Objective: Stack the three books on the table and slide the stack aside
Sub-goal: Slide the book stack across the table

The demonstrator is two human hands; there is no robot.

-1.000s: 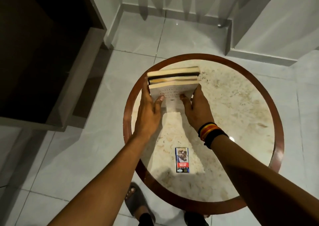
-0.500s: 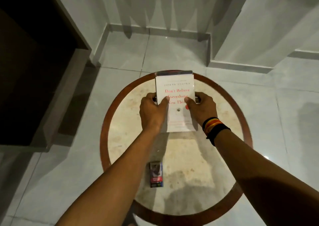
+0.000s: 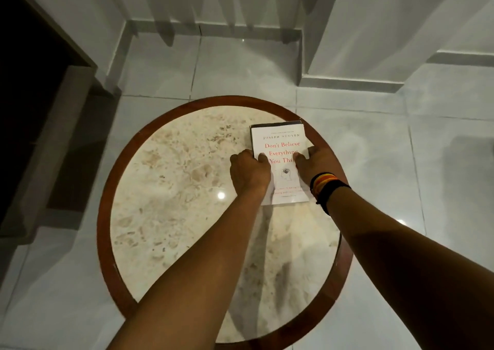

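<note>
A pale tiled floor (image 3: pixel 240 66) lies under one round table (image 3: pixel 187 189) with a speckled stone top and a brown rim. On the far right part of the table, close to the rim, sits the stack of books (image 3: pixel 280 146). Only the top book, white with red words, shows fully; a dark edge of another book peeks out at the far end, so I cannot count three. Two hands grip the stack. The left hand (image 3: pixel 250 172) clasps its left side, thumb on the cover. The right hand (image 3: pixel 315 162) clasps its right side. Dark and orange bands (image 3: pixel 324 186) circle the right wrist.
</note>
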